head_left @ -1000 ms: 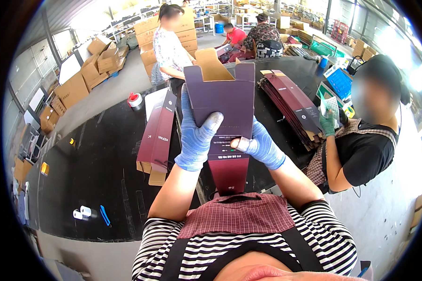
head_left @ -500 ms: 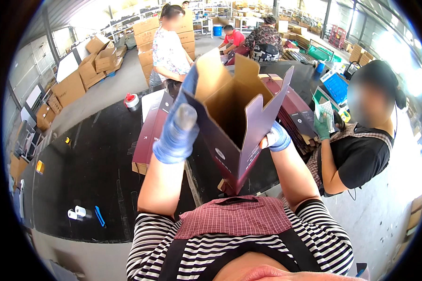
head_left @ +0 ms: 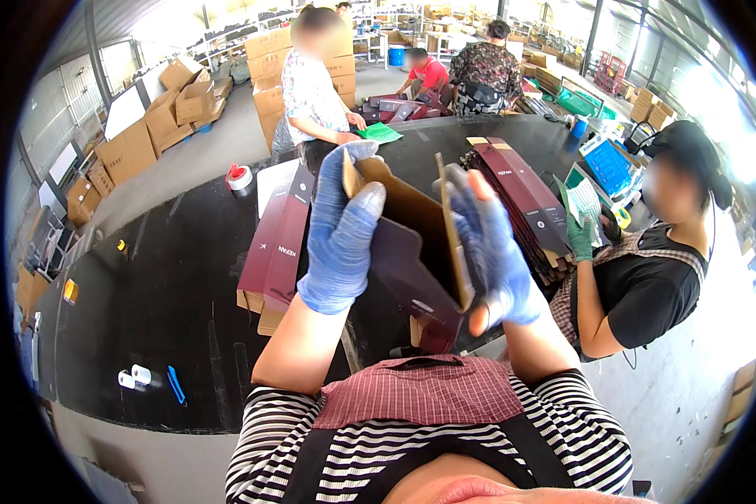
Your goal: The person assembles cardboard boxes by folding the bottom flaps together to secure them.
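Note:
In front of my chest stands a dark purple and maroon cardboard box (head_left: 418, 294), its brown inside showing through the top. My left hand (head_left: 340, 239), in a blue glove with a worn grey thumb tip, grips the box's left side, thumb in front and fingers behind. Against the box's right side lies my right hand (head_left: 497, 260), palm inward, its fingers stretched out and slightly blurred. Bare fingertips poke out of the right glove. The flap on that side stands up beside the hand, and the box's lower end is partly hidden.
Flat maroon cartons (head_left: 279, 244) lie left on the black table (head_left: 160, 294); a stack of them (head_left: 525, 197) lies right. Tape (head_left: 238, 177), white rolls (head_left: 141, 375) and a blue cutter (head_left: 176, 385) sit at left. A co-worker (head_left: 647, 277) stands close at right, another (head_left: 311, 92) across the table.
The box has come lower and its opening has narrowed, the flaps drawn inward. My right hand has moved up from its lower right edge to lie flat along the side.

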Available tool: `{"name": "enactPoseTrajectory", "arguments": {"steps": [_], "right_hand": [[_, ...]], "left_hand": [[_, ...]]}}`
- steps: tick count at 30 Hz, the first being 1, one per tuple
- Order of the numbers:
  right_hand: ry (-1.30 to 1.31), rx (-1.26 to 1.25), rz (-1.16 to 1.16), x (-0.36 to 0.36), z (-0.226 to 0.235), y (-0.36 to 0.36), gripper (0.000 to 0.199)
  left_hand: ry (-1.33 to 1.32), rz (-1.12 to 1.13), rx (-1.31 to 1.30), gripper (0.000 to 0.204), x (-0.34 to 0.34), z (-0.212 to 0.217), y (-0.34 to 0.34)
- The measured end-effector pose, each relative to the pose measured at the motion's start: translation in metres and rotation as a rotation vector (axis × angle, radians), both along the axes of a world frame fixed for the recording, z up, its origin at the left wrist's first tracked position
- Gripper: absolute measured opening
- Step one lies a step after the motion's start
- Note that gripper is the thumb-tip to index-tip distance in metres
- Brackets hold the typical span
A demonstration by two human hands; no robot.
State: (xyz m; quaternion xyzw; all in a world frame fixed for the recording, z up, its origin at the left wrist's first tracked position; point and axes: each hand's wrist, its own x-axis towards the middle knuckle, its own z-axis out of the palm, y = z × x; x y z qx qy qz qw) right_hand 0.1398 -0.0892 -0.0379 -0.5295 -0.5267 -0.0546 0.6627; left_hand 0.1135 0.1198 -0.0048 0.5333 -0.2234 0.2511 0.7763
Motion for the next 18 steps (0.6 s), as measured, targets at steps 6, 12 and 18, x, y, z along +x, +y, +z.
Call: {"name": "enactPoseTrajectory", "arguments": {"steps": [6,12,18], "right_hand": [[0.141,0.094,-0.152,-0.021,0.016,-0.009,0.113],[-0.189,0.013,-0.368,0.012,0.002,-0.036,0.091],[-0.481,-0.142,-0.363,0.025,0.014,-0.049,0.072]], "left_hand": [[0.021,-0.121,0.166,0.054,-0.001,0.006,-0.008],[0.012,-0.168,0.296,0.065,0.0,0.004,-0.016],[0.085,-0.327,0.209,0.081,0.005,0.008,-0.018]]}}
